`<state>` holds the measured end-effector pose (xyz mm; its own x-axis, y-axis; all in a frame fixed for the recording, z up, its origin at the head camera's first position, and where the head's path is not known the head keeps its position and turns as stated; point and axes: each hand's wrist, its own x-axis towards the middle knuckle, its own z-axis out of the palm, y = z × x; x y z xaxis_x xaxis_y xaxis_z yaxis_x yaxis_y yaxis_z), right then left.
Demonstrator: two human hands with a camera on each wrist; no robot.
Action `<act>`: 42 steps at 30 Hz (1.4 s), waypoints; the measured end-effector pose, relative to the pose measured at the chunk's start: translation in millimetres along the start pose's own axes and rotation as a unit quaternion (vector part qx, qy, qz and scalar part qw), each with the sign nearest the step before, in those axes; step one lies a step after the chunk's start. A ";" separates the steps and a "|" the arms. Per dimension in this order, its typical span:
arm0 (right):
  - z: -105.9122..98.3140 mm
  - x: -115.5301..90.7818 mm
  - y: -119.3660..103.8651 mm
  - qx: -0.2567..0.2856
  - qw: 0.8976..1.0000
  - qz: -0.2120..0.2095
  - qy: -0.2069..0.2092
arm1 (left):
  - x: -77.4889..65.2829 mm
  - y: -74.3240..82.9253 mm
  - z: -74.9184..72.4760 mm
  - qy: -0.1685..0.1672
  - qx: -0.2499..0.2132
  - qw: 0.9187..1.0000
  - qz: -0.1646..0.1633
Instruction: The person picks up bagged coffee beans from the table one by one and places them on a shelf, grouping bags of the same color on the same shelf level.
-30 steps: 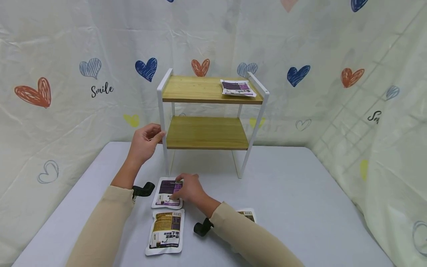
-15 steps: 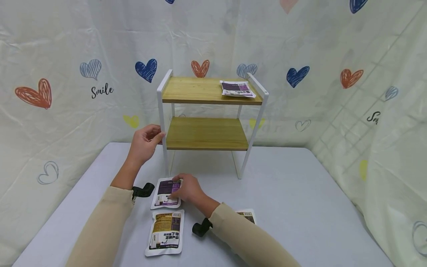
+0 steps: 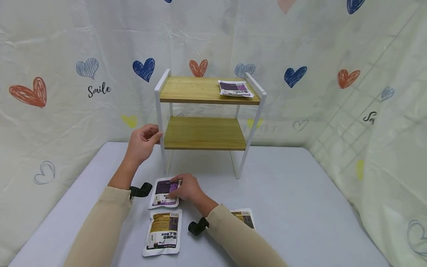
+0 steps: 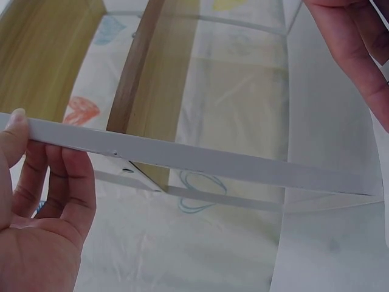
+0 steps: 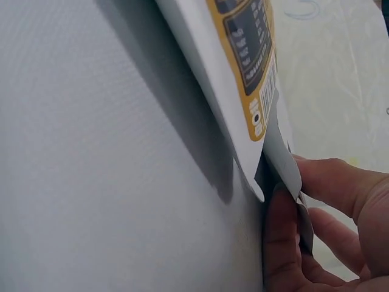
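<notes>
A white-framed two-tier shelf (image 3: 205, 134) with wooden boards stands on the table. My left hand (image 3: 141, 144) pinches its left front post, thumb on one side and fingers curled behind; the left wrist view shows this grip on the white post (image 4: 182, 155). Flat on the table before the shelf lies a purple-and-white pouch (image 3: 161, 191). At its right edge my right hand (image 3: 188, 191) pinches it between thumb and fingers; in the right wrist view the thumb (image 5: 334, 182) presses the pouch's edge. Just nearer lies a yellow-labelled pouch (image 3: 162, 233).
Purple-labelled pouches (image 3: 235, 89) lie stacked at the right of the upper board. Another yellow-labelled pouch (image 3: 245, 217) is partly hidden by my right sleeve (image 3: 240, 237). A heart-printed curtain (image 3: 207, 37) hangs behind the white table (image 3: 283, 193).
The head view has shifted slightly. The purple pouch and my right hand have edged a little to the left; my left hand keeps its hold on the post.
</notes>
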<state>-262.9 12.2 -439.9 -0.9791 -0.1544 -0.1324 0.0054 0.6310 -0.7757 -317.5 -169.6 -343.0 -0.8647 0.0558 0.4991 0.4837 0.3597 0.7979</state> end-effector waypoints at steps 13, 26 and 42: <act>2.8 -2.4 -2.3 0.009 1.000 0.008 0.008 | 0.2 0.6 -0.6 0.003 -0.002 1.000 0.002; 7.4 -3.5 2.4 0.002 1.000 0.006 0.021 | -0.9 -1.0 -2.0 -0.005 0.004 1.000 0.004; 6.3 -5.8 0.8 0.010 1.000 0.001 0.018 | 0.3 -2.8 -1.1 -0.003 0.007 1.000 0.000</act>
<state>-255.9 8.8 -443.7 -0.9857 -0.1258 -0.1119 0.0110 0.6152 -0.7883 -319.0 -171.6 -344.7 -0.8660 0.0613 0.4963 0.4811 0.3728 0.7934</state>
